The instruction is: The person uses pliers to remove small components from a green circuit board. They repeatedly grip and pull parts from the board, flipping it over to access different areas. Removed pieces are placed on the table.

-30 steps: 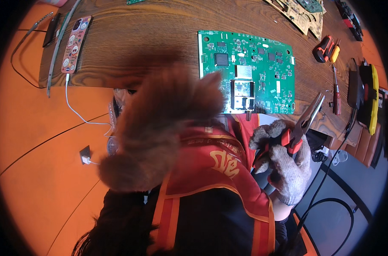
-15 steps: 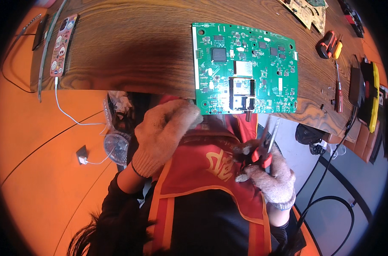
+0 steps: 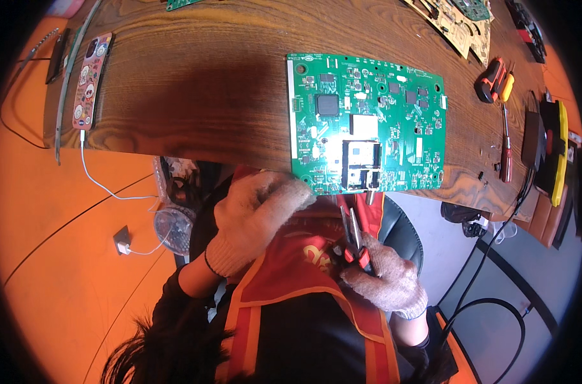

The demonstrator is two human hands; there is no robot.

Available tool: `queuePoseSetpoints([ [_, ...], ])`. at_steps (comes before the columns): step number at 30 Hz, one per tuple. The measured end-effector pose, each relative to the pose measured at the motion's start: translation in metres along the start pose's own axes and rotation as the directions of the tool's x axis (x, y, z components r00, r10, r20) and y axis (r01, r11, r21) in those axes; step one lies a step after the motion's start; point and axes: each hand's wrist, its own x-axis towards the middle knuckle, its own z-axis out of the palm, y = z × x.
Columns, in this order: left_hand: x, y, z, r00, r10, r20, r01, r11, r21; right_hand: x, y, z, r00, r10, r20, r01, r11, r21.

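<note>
A green circuit board (image 3: 398, 150) lies at the table's near edge, its near side reaching over that edge. Near its front middle is an open metal shield frame (image 3: 362, 164), with a small metal stub jutting past the board's edge. My gloved left hand (image 3: 255, 214) is closed on the board's near left corner; the thumb and fingertips are partly hidden. Below the board's front edge, my gloved right hand (image 3: 388, 275) holds pliers (image 3: 355, 242) with red and black handles. Their jaws are apart, point up toward the metal frame, and touch nothing.
A phone (image 3: 91, 83) in a patterned case lies on the left with a white cable (image 3: 102, 179). To the right are orange-and-black cutters (image 3: 492, 80), a yellow-handled tool (image 3: 508, 86) and a red-handled screwdriver (image 3: 506, 153). More boards (image 3: 447, 29) lie at the far right.
My right hand has shifted left with the pliers, whose jaws now point up and slightly left instead of right. The whole view has tilted, so the board appears lower. My left hand keeps the corner.
</note>
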Motion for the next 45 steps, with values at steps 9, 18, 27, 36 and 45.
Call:
queuePoseSetpoints([
  [9,0.005,0.000,0.000,0.999,-0.023,0.031,0.021,0.998,0.055,0.008,0.006,0.009,0.991,-0.120,-0.052,0.108,0.974,-0.198],
  [18,0.002,0.004,0.001,0.986,0.128,0.103,-0.130,0.992,0.008,-0.001,-0.013,-0.013,0.997,-0.075,0.000,0.074,0.995,0.059],
  [27,-0.003,0.008,0.005,0.786,0.610,0.094,-0.614,0.758,0.219,-0.012,-0.018,-0.022,1.000,-0.027,-0.001,0.027,0.982,0.184],
  [36,-0.003,0.011,0.007,0.752,0.655,0.075,-0.646,0.710,0.279,-0.013,-0.018,-0.017,0.999,-0.038,-0.021,0.042,0.981,0.190],
  [45,0.002,0.026,0.002,0.990,-0.027,0.141,0.097,0.850,-0.518,-0.027,-0.007,-0.022,0.969,-0.067,-0.239,0.223,0.658,0.719],
])
